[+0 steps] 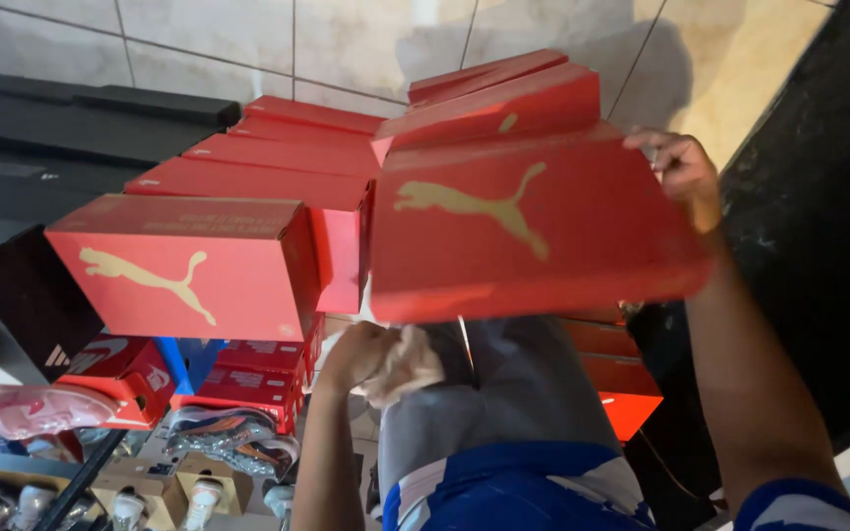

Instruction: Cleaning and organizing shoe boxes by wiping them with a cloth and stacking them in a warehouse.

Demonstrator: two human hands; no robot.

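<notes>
We note the left hand (358,354) clutching a pale crumpled cloth (403,366); right hand (683,169) fingers grip the red cardboard shoebox (533,231) atop its stack. We judge wiping comes next.

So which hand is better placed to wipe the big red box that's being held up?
Left. The left hand already clutches a pale cloth just under the red box, apparently free to move. The right hand grips the box's far edge, likely supporting it.

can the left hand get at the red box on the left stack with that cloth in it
Probably not cleanly: the left hand is full of a pale cloth and sits below the lifted box, though the red box is unobstructed.
</notes>
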